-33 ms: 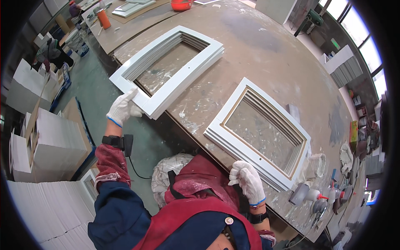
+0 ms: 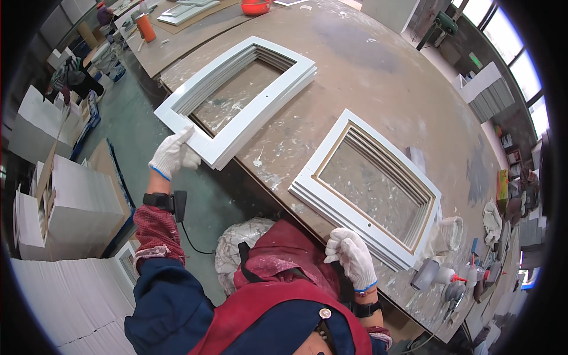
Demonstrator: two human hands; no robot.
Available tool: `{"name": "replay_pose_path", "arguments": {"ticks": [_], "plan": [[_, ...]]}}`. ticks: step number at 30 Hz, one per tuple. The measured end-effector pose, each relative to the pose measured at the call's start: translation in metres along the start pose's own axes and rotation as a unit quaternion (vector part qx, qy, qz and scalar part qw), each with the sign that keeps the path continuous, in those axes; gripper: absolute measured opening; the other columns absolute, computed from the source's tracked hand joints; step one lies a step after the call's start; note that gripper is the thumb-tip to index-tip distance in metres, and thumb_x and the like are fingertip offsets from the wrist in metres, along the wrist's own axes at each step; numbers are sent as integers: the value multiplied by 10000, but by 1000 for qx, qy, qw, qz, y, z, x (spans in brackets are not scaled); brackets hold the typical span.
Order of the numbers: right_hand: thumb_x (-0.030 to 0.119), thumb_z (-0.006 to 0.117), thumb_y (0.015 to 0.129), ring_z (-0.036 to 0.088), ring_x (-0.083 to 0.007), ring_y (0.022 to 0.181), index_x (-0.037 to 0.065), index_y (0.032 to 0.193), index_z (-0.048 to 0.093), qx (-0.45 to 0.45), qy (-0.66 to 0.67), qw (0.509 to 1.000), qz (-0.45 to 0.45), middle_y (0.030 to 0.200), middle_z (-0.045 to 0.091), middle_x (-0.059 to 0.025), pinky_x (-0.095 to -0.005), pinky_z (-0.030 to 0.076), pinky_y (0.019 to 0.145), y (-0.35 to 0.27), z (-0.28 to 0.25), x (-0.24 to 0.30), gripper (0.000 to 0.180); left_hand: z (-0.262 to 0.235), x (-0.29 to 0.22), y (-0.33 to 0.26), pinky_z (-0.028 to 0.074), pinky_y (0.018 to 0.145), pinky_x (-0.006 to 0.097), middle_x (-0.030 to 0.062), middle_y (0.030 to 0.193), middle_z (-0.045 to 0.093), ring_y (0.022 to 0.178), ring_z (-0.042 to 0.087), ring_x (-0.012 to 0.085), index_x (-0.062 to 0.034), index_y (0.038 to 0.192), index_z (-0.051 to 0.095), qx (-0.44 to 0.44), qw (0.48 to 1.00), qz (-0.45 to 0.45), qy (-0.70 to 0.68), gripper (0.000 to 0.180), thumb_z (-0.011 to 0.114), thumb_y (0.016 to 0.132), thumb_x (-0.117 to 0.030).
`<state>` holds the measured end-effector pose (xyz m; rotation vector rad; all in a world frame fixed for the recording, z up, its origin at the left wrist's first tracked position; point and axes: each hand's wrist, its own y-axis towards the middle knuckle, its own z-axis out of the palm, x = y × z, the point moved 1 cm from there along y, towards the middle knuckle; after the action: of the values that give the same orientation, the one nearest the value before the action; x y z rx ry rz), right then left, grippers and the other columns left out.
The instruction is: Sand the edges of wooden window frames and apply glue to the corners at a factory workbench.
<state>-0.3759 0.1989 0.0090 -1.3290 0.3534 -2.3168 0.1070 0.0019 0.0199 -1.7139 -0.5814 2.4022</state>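
Observation:
Two stacks of white frames with rectangular openings lie on the worktable. My left hand (image 2: 171, 152), in a white knit glove, is at the near corner of the left stack (image 2: 247, 116). Its fingertips rest on the top frame, while the thumb side hangs beside the edge. The right stack (image 2: 356, 223) has a brown groove around the opening of its top frame. Close to that stack's near side, at the table edge, my gloved right hand (image 2: 352, 254) is closed with its fingers curled. Nothing shows in it, and I cannot tell whether it touches the stack.
Bottles with red tips (image 2: 445, 276) and a clear plastic cup (image 2: 452, 232) stand on the table (image 2: 349, 77) at the right. An orange container (image 2: 145, 28) and a red bowl (image 2: 255, 7) are farther back. White panels (image 2: 65, 296) are stacked at the left. A person (image 2: 74, 77) bends over farther off.

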Motion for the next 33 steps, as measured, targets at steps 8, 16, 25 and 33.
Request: {"name": "replay_pose_path", "arguments": {"ticks": [8, 16, 25, 33], "plan": [[194, 530, 961, 631, -228, 852, -28, 1229, 536, -40, -25, 999, -2, 986, 616, -132, -361, 578, 733, -22, -10, 2, 348, 41, -29, -46, 448, 450, 250, 43, 633, 628, 515, 580, 113, -14, 845, 691, -197, 883, 47, 423, 459, 649, 920, -465], [161, 539, 957, 627, -201, 782, -45, 1164, 552, -216, -76, 947, -225, 932, 618, -123, -334, 579, 648, -86, -43, 22, 293, 130, 40, -76, 532, 755, 292, 108, 925, 713, 820, 670, 187, -4, 1098, 690, 172, 907, 118, 366, 426, 633, 940, -396], [143, 548, 1005, 562, -205, 1144, -40, 1357, 490, -608, -343, 646, -310, 1277, 581, -130, -339, 437, 1019, -135, -135, 8, 401, 225, 106, -45, 438, 1026, 353, 204, 1252, 644, 1202, 599, 317, 6, 1361, 522, 184, 868, 162, 432, 662, 575, 937, -500], [288, 503, 1032, 500, -214, 1209, -64, 1451, 373, -504, -342, 749, -261, 1336, 554, -164, -328, 367, 1061, -89, -139, -2, 563, 228, 137, -28, 415, 1030, 303, 152, 1312, 625, 1214, 576, 208, 16, 1350, 552, 194, 908, 171, 330, 556, 538, 1003, -418]]}}
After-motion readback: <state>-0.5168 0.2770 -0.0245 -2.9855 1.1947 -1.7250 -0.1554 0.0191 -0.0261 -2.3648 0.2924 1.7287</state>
